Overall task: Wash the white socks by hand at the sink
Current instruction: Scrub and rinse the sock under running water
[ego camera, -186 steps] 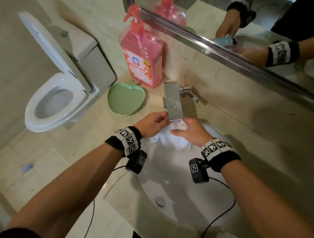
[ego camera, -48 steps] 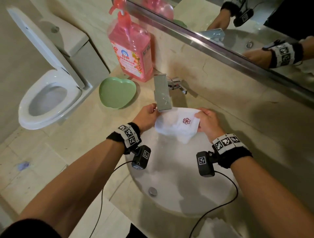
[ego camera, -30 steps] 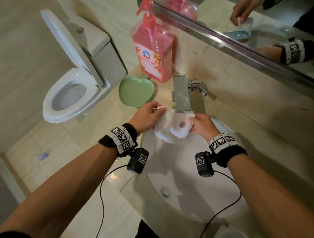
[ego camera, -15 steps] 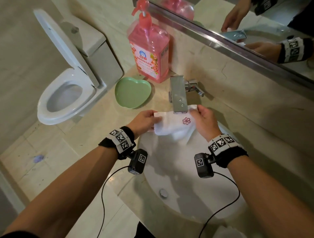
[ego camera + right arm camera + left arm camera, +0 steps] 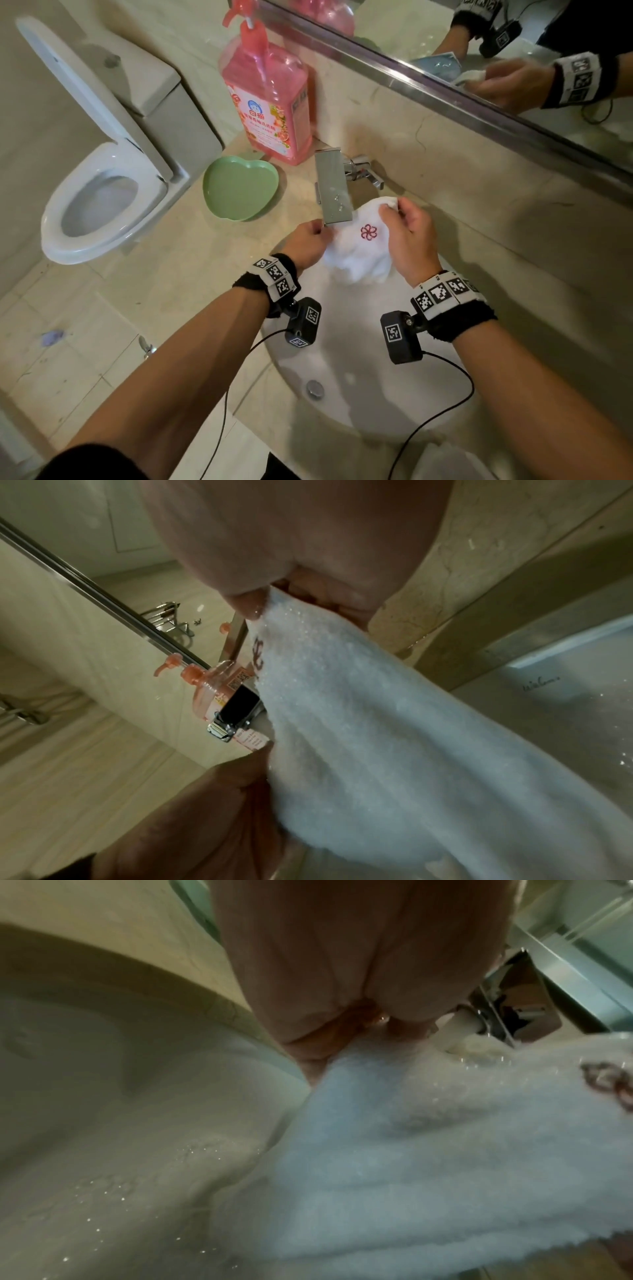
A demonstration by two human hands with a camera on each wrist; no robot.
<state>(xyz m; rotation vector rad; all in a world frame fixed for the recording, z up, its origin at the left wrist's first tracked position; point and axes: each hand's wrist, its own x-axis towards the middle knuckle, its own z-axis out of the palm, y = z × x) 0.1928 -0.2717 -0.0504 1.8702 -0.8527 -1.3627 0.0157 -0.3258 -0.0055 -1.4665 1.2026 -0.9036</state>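
One sock (image 5: 356,253) (one faucet (image 5: 334,186))

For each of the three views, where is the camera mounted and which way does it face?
Head: worn on the head, facing down at the sink; both forearms, left hand and right hand show.
Left wrist: under the left wrist, facing along the palm at the white sock it pinches.
Right wrist: under the right wrist, facing along the palm towards the faucet and pink soap bottle.
All three share the sock.

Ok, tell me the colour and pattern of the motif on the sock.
A small dark red flower outline on the white sock, clearest in the head view.
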